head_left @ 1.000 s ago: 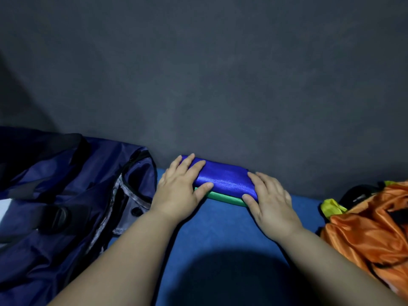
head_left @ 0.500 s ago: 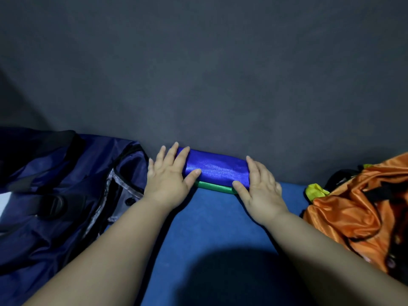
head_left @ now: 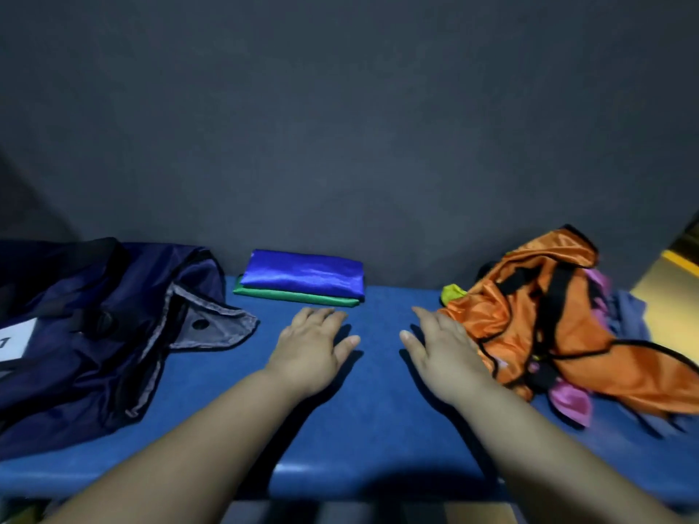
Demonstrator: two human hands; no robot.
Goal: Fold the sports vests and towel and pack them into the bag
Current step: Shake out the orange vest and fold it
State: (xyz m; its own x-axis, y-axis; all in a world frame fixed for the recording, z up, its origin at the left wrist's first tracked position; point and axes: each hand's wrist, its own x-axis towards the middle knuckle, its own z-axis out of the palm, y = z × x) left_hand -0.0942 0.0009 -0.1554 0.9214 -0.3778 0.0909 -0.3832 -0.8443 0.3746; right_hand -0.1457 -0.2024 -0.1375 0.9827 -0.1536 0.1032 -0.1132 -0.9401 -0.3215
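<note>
Blue bench point(head_left: 370, 410), left hand point(head_left: 310, 349), right hand point(head_left: 446, 353), fingers point(head_left: 325, 316) straight

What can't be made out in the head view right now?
Head view only:
Bag interior: hidden by its own flap; left part cut off by the frame edge.
White label: cut off at left edge, print unreadable.
Green vest: mostly covered by the blue vest.
Pink cloth: mostly buried under the orange vest; no towel identifiable.

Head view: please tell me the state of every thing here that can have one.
blue vest, folded, top of the pile.
green vest, folded, under the blue vest.
orange vest, unfolded, crumpled.
pink cloth, unfolded, partly under the orange vest.
bag, open, slack.
left hand, open, holds nothing.
right hand, open, holds nothing.
</note>
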